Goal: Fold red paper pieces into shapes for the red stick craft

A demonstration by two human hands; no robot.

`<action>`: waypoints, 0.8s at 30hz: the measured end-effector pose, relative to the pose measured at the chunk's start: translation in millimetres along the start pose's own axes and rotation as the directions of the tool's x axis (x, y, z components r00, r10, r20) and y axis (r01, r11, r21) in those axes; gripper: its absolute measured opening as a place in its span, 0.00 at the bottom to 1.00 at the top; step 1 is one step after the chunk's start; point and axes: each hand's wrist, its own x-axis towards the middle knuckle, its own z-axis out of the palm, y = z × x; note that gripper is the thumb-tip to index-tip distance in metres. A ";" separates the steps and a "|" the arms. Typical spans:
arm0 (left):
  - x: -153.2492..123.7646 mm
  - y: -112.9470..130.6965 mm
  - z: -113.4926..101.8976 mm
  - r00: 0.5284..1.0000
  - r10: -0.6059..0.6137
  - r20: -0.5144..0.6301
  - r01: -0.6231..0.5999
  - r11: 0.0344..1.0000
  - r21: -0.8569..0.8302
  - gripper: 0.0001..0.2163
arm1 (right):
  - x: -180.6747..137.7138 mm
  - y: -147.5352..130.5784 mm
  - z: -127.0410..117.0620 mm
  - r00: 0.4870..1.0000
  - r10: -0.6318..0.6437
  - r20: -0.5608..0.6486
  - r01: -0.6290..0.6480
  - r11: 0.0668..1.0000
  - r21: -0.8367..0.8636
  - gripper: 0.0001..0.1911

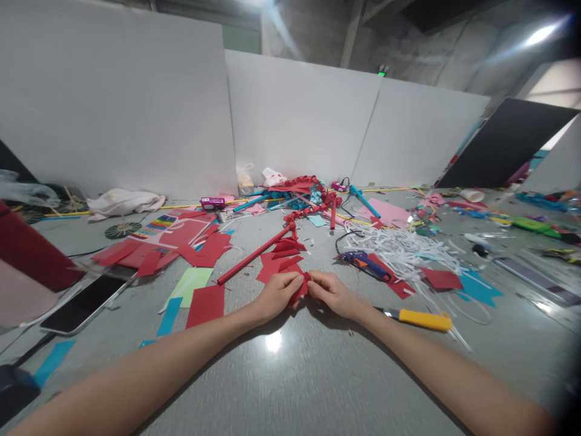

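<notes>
My left hand (276,295) and my right hand (331,292) meet at the middle of the grey table (299,375), both with fingers pinched on a small folded piece of red paper (303,287). Just beyond my hands lie several cut red paper pieces (279,257). A long rolled red paper stick (254,254) runs from there up toward a heap of red and blue paper (302,191). A yellow-handled utility knife (420,318) lies right beside my right forearm.
A blue and orange glue gun (363,261) rests by a pile of white paper shreds (399,248). Red sheets (158,245) and a phone (84,303) lie to the left. White boards (295,121) wall off the back of the table.
</notes>
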 end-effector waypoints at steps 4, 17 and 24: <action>-0.1 -0.7 0.0 1.000 0.007 -0.009 -0.007 1.000 0.023 0.22 | -0.2 -1.3 -0.2 1.000 0.016 0.001 -0.016 0.998 0.053 0.22; 0.0 2.3 -0.2 0.998 0.053 -0.022 -0.047 0.977 0.206 0.19 | -0.4 3.1 -0.9 0.999 0.014 -0.040 -0.013 0.999 0.034 0.23; 1.8 0.7 0.3 0.997 0.067 -0.046 -0.052 0.961 0.271 0.17 | 0.2 8.3 -0.5 0.999 0.007 -0.041 -0.008 1.000 -0.013 0.25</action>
